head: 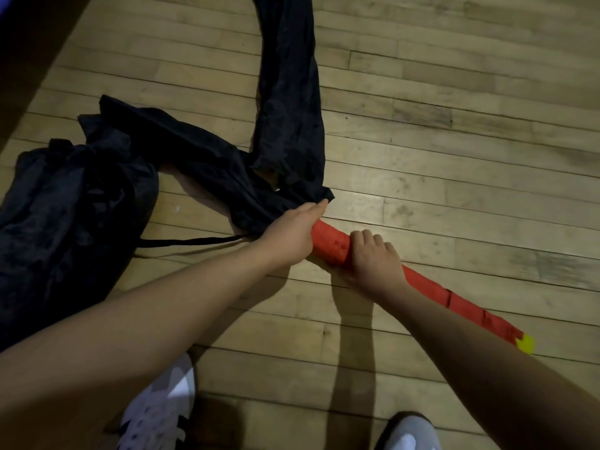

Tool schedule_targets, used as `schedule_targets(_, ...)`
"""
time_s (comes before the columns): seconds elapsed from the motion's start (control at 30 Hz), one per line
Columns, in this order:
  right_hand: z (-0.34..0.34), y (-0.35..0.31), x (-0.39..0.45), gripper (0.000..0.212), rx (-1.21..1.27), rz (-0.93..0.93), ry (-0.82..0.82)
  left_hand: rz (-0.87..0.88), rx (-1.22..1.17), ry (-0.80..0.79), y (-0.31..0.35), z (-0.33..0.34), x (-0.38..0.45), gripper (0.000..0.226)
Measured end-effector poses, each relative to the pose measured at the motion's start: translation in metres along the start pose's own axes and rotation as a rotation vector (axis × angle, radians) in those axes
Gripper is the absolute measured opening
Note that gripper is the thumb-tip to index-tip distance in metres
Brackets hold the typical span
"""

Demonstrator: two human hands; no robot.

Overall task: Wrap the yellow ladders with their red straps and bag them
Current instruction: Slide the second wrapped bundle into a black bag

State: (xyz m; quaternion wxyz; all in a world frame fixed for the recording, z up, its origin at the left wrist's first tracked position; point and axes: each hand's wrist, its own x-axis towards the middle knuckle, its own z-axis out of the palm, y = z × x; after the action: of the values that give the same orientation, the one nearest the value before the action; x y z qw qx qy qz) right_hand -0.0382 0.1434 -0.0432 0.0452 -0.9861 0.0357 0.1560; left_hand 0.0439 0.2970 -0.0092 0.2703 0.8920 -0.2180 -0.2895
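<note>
Gripping red-strapped ladder bundle [331,246] and black bag [285,125], no legible writing

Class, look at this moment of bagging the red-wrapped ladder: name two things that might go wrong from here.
1. The left hand grips only the black bag at its mouth edge; the limp fabric may bunch and block the red-wrapped ladder bundle.
2. The right hand holds the bundle mid-length; its long tail with the yellow end may drag or unwrap.
</note>
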Motion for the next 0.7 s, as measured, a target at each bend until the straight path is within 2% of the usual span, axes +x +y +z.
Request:
schedule_targets(0.13, -0.008, -0.002, 0.008, 0.054, 0.014, -0.034, -0.012, 0.02, 0.048, 0.06, 0.005, -0.002, 0.002, 0.076)
schedule_targets(0.37, -0.022, -0.038, 0.035, 0.061, 0.366, 0.072, 0.083, 0.067, 0.008, 0.116, 0.01, -0.018, -0.005, 0.079)
schedule_targets(0.43, -0.022, -0.052, 0.043, 0.061, 0.428, 0.121, 0.105, 0.004, -0.058, 0.18, 0.001, -0.022, -0.005, 0.077)
schedule_targets(0.53, -0.015, -0.066, 0.048, 0.061, 0.37, 0.124, 0.066, -0.116, -0.113, 0.23, -0.009, -0.028, -0.003, 0.065)
schedule_targets(0.7, -0.011, -0.06, 0.035, 0.063, 0.192, 0.051, 0.097, -0.027, -0.066, 0.271, -0.016, -0.024, -0.003, 0.037)
